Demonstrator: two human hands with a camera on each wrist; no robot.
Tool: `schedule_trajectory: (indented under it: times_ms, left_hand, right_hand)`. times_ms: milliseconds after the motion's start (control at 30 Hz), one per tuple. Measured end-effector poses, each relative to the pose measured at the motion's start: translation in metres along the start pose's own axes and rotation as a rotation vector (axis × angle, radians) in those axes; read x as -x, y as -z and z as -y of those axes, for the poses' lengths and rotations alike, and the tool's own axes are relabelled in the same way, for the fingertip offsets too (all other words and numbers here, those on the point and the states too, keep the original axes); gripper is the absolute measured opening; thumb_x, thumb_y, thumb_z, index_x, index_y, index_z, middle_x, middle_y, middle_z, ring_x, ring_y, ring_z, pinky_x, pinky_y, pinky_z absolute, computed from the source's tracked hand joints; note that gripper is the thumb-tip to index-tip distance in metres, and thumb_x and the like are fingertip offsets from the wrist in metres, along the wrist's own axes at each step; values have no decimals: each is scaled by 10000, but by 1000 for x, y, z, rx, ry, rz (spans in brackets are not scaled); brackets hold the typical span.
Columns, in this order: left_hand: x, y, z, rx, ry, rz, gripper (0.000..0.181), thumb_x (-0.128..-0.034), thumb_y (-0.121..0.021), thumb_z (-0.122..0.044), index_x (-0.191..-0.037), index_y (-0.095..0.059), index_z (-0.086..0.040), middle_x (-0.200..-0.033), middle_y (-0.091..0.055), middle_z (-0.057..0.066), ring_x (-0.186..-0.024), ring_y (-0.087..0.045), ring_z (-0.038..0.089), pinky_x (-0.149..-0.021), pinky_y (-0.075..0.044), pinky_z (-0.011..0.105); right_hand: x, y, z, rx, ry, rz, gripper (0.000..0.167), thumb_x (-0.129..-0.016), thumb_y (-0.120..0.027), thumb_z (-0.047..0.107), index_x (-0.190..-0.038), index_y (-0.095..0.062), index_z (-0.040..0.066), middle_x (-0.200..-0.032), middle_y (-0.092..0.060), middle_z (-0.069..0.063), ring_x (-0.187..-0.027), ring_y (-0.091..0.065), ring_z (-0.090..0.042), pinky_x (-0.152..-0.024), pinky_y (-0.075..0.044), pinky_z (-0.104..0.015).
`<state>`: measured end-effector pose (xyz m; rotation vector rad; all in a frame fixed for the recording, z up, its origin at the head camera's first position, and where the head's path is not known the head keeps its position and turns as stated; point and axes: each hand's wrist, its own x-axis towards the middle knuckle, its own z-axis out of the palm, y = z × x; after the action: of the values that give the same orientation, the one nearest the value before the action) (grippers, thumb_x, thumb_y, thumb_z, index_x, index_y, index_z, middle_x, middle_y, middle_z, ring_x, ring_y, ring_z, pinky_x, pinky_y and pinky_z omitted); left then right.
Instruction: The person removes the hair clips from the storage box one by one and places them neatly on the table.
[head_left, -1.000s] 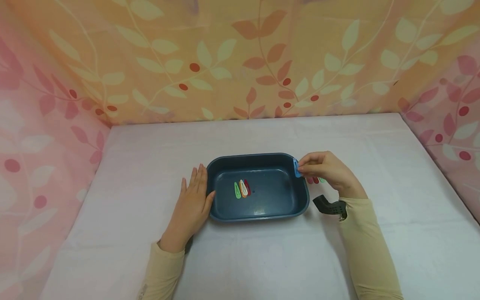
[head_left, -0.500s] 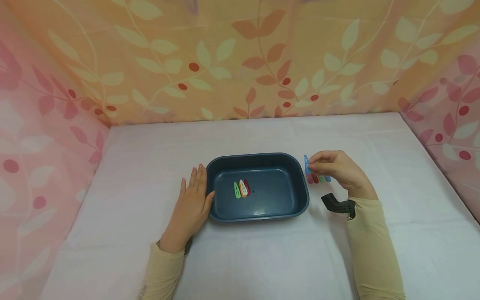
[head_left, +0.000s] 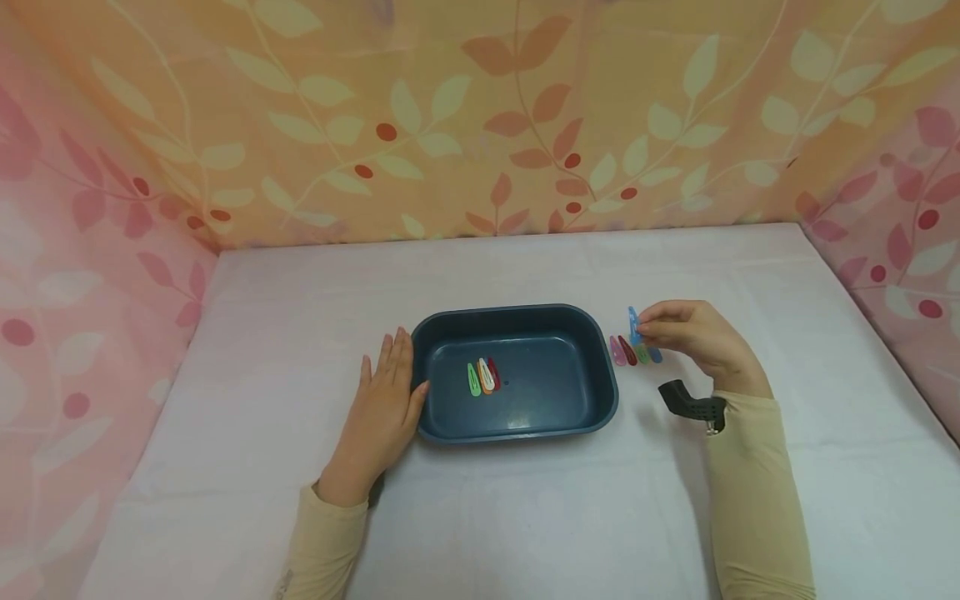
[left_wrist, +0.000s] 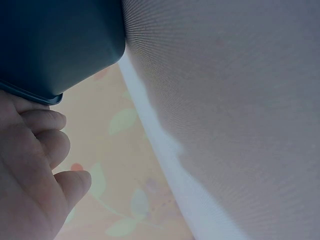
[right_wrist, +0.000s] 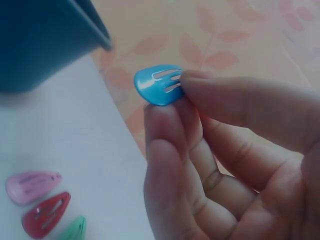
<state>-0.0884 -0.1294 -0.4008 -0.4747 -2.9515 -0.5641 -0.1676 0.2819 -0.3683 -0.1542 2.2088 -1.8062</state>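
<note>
The blue hair clip [right_wrist: 155, 86] is in your right hand [head_left: 699, 340], pinched between your thumb and fingertips, in the air just to the right of the tub. Below it, near your fingers, a row of clips lies on the white table [head_left: 525, 517]: a pink clip [head_left: 617, 351], a dark red clip [head_left: 627, 351], a green clip [head_left: 642, 355] and a second blue clip [head_left: 656, 355], the last two partly hidden in the head view. Beside the row sits the dark blue tub [head_left: 555, 387]. On its floor, left of the middle, you have a small group: a light green clip [head_left: 474, 380], a white clip [head_left: 487, 374], an orange clip partly covered by the white one, and a red clip [head_left: 493, 372]. Your left hand [head_left: 375, 421] rests against the tub's left side, fingers straight, thumb apart from them. A black strap [head_left: 690, 404] shows at your right wrist, and patterned cloth [head_left: 450, 92] rises behind the table.
</note>
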Motion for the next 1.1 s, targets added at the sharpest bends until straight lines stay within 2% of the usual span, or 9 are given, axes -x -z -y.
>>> schedule_trajectory:
  times_ms: [333, 467, 633, 867, 1100]
  left_hand:
    - [0, 1, 0, -2, 4, 5, 660, -992, -461, -253, -1463, -153, 92, -1541, -126, 203, -1423, -93, 341, -1101, -85, 568]
    - [0, 1, 0, 4, 11, 14, 664, -991, -464, -248, -1466, -144, 88, -1543, -119, 201, -1427, -75, 332, -1103, -78, 564]
    - [0, 0, 0, -2, 12, 15, 671, -990, -467, -257, -1468, -142, 84, -1544, -111, 192, -1426, -85, 336, -1105, -71, 559]
    - [0, 0, 0, -4, 8, 14, 662, -994, -455, -260, -1466, -146, 86, -1543, -116, 192, -1423, -95, 343, -1101, -83, 567]
    - [0, -1, 0, 0, 7, 16, 667, -991, -463, -260, -1463, -149, 92, -1540, -120, 199, -1424, -92, 341, -1102, -78, 566]
  right_hand:
    - [-1, 15, -11, -63, -67, -26, 148, -876, -639, 2, -847, -726, 118, -807, -682, 16, -733, -642, -88, -716, -533, -220]
    - [0, 22, -16, -32, -105, -49, 126, -878, -649, 31, -847, -726, 126, -824, -692, 25, -753, -650, -82, -722, -532, -220]
    - [2, 32, -22, -47, -150, -61, 136, -881, -643, 24, -845, -728, 124, -838, -695, 27, -765, -655, -77, -731, -530, -221]
    - [3, 39, -29, -34, -224, -80, 154, -877, -659, 50, -808, -724, 171, -826, -692, 50, -768, -650, -62, -723, -529, -212]
    - [4, 45, -37, 10, -285, -95, 122, -891, -645, 63, -862, -725, 150, -833, -674, 81, -776, -634, -44, -732, -526, -207]
